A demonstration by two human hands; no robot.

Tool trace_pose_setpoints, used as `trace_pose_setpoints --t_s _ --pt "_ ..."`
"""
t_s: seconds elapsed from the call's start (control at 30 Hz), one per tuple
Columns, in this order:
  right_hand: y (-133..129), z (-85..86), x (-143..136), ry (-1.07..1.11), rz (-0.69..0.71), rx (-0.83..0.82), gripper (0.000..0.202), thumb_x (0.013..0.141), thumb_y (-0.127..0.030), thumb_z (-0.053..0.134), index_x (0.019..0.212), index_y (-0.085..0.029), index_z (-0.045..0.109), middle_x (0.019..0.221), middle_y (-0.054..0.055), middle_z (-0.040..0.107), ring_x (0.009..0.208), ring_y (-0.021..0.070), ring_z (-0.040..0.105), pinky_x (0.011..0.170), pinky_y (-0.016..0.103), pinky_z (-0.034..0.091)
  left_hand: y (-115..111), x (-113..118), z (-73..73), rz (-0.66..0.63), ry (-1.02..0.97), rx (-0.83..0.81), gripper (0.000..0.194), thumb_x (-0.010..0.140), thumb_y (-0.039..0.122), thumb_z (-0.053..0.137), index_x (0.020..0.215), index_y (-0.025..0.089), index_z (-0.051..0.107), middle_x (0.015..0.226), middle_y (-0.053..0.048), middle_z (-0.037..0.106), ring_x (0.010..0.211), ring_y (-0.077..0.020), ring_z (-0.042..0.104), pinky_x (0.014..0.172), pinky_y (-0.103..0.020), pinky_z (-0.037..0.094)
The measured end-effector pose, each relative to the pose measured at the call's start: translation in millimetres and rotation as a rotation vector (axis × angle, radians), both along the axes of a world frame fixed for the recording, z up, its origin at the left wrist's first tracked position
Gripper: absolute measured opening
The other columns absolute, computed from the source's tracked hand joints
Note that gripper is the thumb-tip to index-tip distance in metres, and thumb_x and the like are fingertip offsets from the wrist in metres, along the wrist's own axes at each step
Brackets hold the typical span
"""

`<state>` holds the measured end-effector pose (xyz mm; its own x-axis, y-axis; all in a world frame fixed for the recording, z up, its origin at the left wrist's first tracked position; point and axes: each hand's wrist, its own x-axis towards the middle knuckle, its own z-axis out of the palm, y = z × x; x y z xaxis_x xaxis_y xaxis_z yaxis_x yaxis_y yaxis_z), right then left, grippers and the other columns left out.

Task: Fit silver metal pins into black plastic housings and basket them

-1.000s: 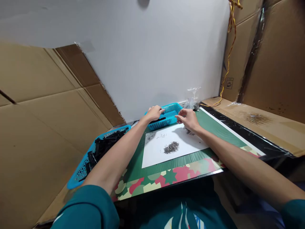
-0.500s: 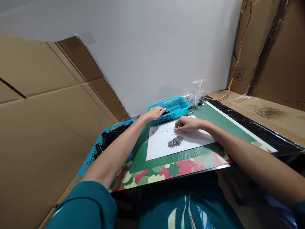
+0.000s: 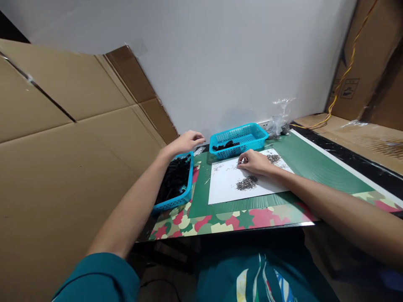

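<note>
My left hand (image 3: 189, 141) is raised near the far end of the left blue basket (image 3: 190, 184), its fingers apart and nothing visible in them. That basket holds many black parts (image 3: 174, 178). Over the white sheet (image 3: 220, 191), my right hand (image 3: 252, 161) is closed in a pinch, and what its fingertips hold is too small to name. A pile of small metal pieces (image 3: 247, 183) lies on the sheet just below my right hand. Behind the sheet stands a second blue basket (image 3: 261, 142) with several black parts (image 3: 227, 145) at its left end.
A green mat (image 3: 315, 159) with a patterned front border (image 3: 220, 224) covers the table. Clear plastic bags (image 3: 277, 126) sit beside the rear basket. Cardboard (image 3: 103, 167) rises at the left, and a yellow cord (image 3: 349, 63) hangs at the right.
My left hand has moved left, away from the rear basket to the left basket. My right hand stays pinched over the sheet. The view has shifted, and a second metal pile now shows behind my right hand.
</note>
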<state>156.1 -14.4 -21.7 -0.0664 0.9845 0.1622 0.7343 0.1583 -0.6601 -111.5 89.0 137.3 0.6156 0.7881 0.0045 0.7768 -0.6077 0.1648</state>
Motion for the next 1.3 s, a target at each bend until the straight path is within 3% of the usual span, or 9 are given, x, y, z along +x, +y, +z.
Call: trace_pose_setpoints --t_s 0.1,0.17,0.23,0.33,0.5,0.6,0.87,1.1,1.3 --pt "2.2 -2.1 0.7 0.005 -0.001 -0.025 0.014 0.083 -0.033 0.080 0.090 -0.023 0.086 0.093 0.008 0.079 0.083 0.0241 0.068 0.064 0.034 0.037 -12.2 -43.9 23.2 0.098 0.147 -0.130 0.038 0.090 0.052 0.063 0.093 0.016 0.078 0.085 -0.008 0.073 0.073 -0.0188 0.060 0.066 -0.030 0.042" --pt "4.4 -4.7 3.0 0.020 0.009 -0.020 0.017 0.082 -0.035 0.080 0.091 -0.022 0.085 0.092 0.009 0.079 0.082 0.0243 0.068 0.064 0.035 0.038 -21.7 -70.5 30.1 0.180 0.226 -0.204 0.035 0.082 0.051 0.070 0.086 0.017 0.077 0.079 -0.006 0.071 0.068 -0.0176 0.057 0.062 -0.029 0.039" --pt "6.5 -7.5 6.2 0.056 0.025 -0.006 0.020 0.083 -0.037 0.078 0.091 -0.020 0.085 0.089 0.010 0.077 0.080 0.0243 0.067 0.065 0.035 0.039 -32.7 -90.9 28.0 0.283 0.273 -0.273 0.031 0.073 0.049 0.076 0.079 0.018 0.075 0.075 -0.005 0.069 0.065 -0.0172 0.055 0.060 -0.029 0.038" --pt "8.5 -10.3 10.7 0.100 0.044 0.028 0.021 0.085 -0.036 0.073 0.085 -0.017 0.084 0.084 0.012 0.075 0.077 0.0242 0.064 0.066 0.036 0.039 -51.7 -106.9 10.4 0.384 0.337 -0.359 0.033 0.065 0.051 0.080 0.072 0.020 0.072 0.070 -0.004 0.068 0.064 -0.0182 0.055 0.060 -0.030 0.038" --pt "8.9 -11.7 12.7 0.100 0.055 0.053 0.015 0.078 -0.032 0.076 0.078 -0.018 0.083 0.080 0.012 0.073 0.075 0.0245 0.062 0.065 0.037 0.039 -77.1 -113.8 -27.5 0.442 0.367 -0.373 0.046 0.062 0.066 0.081 0.067 0.022 0.068 0.068 -0.003 0.067 0.063 -0.0189 0.052 0.058 -0.031 0.035" --pt "8.6 -11.0 13.2 0.136 0.064 0.040 0.016 0.080 -0.030 0.073 0.078 -0.017 0.083 0.082 0.013 0.075 0.077 0.0255 0.064 0.067 0.037 0.040 -81.2 -119.6 -38.6 0.483 0.368 -0.376 0.051 0.062 0.070 0.080 0.064 0.022 0.063 0.068 -0.005 0.068 0.061 -0.0189 0.051 0.057 -0.031 0.034" --pt "7.3 -7.6 14.8 0.135 0.070 0.032 0.016 0.078 -0.030 0.077 0.080 -0.016 0.084 0.078 0.011 0.072 0.077 0.0251 0.063 0.068 0.037 0.040 -92.1 -127.9 -30.3 0.463 0.296 -0.453 0.047 0.057 0.063 0.081 0.073 0.022 0.065 0.075 -0.005 0.072 0.074 -0.0230 0.060 0.064 -0.032 0.041" --pt "8.2 -11.2 14.3 0.139 0.096 0.031 0.012 0.078 -0.028 0.076 0.075 -0.017 0.080 0.079 0.010 0.073 0.074 0.0229 0.061 0.066 0.036 0.039 -100.1 -129.7 -33.1 0.444 0.367 -0.395 0.041 0.071 0.062 0.068 0.079 0.022 0.063 0.079 -0.004 0.066 0.070 -0.0202 0.052 0.062 -0.032 0.036" --pt "10.3 -9.7 23.0 0.276 0.068 0.102 0.015 0.081 -0.033 0.073 0.078 -0.019 0.077 0.081 0.008 0.071 0.074 0.0210 0.060 0.066 0.035 0.039 -105.4 -125.2 -21.3 0.445 0.192 -0.290 0.035 0.086 0.058 0.056 0.089 0.023 0.055 0.081 -0.004 0.067 0.074 -0.0229 0.061 0.069 -0.033 0.046"
